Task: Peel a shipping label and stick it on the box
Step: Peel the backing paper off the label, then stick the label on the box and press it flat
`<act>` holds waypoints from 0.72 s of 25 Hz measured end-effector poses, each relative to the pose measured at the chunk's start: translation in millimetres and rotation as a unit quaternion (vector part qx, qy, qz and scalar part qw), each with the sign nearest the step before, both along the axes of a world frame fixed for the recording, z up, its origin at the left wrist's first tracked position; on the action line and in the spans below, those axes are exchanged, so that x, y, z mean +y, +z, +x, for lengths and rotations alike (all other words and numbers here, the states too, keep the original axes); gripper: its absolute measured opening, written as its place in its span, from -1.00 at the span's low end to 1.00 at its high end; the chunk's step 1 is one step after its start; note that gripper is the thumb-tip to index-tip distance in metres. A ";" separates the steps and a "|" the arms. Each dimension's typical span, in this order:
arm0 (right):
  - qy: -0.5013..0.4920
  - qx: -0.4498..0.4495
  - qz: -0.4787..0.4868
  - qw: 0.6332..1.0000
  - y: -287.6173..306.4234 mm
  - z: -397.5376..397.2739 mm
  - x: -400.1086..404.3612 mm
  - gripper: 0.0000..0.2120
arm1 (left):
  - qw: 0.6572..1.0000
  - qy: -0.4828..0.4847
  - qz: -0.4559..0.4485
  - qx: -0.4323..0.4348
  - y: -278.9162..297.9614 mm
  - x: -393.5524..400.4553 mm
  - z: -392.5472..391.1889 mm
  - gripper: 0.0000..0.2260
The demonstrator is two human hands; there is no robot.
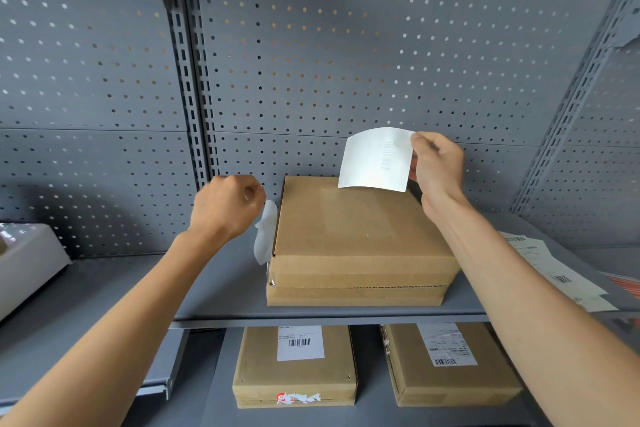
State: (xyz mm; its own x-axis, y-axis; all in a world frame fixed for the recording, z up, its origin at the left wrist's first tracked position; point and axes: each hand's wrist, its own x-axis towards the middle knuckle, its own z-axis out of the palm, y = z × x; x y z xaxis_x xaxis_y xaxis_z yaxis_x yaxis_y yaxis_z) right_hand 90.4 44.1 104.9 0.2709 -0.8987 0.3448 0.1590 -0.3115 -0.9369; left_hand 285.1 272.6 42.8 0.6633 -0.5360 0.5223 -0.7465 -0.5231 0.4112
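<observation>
The right hand [437,166] pinches the white shipping label [375,159] by its edge, above the box [360,239] on the grey shelf [221,291]. The left hand [227,206], curled closed, grips crumpled backing paper [265,232] beside the box.

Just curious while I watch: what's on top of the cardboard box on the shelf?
The box top shows bare cardboard, no label stuck on. The right hand holds the shipping label above its back edge, hiding a little strip there.

2 bare, sleeveless forearms [519,288]

Label [375,159] print faint, unreadable; left fingers [251,192] blurred.
</observation>
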 end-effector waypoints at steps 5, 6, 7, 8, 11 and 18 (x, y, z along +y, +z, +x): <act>0.005 -0.010 -0.001 1.000 3.0 -2.2 -0.3 -0.86 | 0.999 -0.022 -0.022 -0.020 22.3 -13.2 -8.6 -0.81; 0.005 -0.011 -0.003 1.000 3.9 -2.9 -0.2 -0.86 | 0.999 -0.028 -0.024 -0.025 25.2 -15.7 -10.0 -0.81; 0.004 -0.011 -0.006 1.000 5.1 -3.9 0.6 -0.86 | 0.999 -0.035 -0.024 -0.027 27.4 -17.9 -11.5 -0.80; 0.003 -0.011 -0.009 1.000 6.0 -4.3 1.2 -0.86 | 0.999 -0.042 -0.025 -0.024 30.3 -19.7 -13.6 -0.80; -0.002 -0.006 -0.026 1.000 9.2 -7.7 3.5 -0.84 | 0.996 -0.069 -0.052 0.023 41.5 -27.2 -22.4 -0.80; -0.035 -0.031 -0.166 0.985 24.2 -17.5 22.3 -0.87 | 0.938 -0.195 -0.188 0.214 75.1 -52.4 -55.5 -0.78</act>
State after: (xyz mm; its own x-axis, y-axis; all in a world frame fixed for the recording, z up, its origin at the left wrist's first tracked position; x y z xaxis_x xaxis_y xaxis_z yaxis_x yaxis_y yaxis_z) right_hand 72.9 66.4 129.0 0.1814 -0.7495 0.6366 0.1794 -0.6113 -0.7708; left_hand 229.6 220.1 117.9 0.6468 -0.6126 0.4542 -0.5754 -0.0012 0.8179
